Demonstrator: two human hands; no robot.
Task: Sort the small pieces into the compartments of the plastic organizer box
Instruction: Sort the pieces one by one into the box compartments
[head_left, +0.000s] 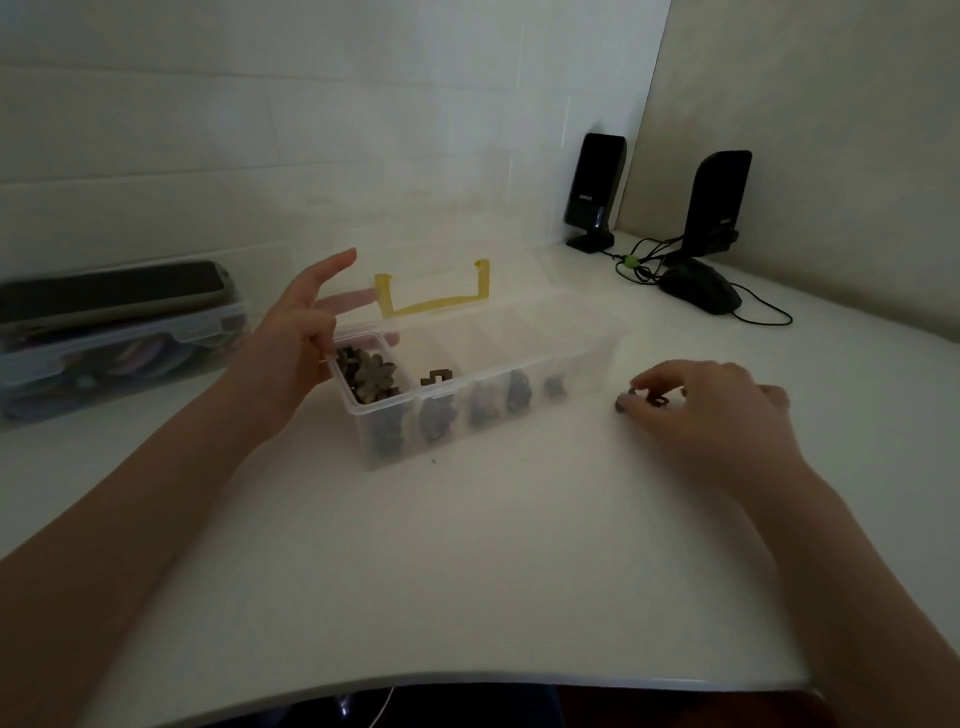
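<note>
A clear plastic organizer box (587, 358) stands open on the white desk, its lid with a yellow handle (434, 299) leaning back. Dark flower-shaped pieces (371, 379) fill its leftmost compartment, and a dark angular piece (439, 378) lies in the one beside it. More dark pieces show through the front wall further right. My left hand (296, 348) rests against the box's left end, thumb on the rim, fingers spread. To the right of the box, my right hand (706, 410) pinches small dark pieces (641, 399) lying on the desk.
A clear lidded container (119, 353) with a dark phone-like object on top sits at the far left. Two black speakers (595, 192) (717, 202), a black mouse (701, 286) and cables occupy the back right corner. A tiny speck (434, 460) lies before the box.
</note>
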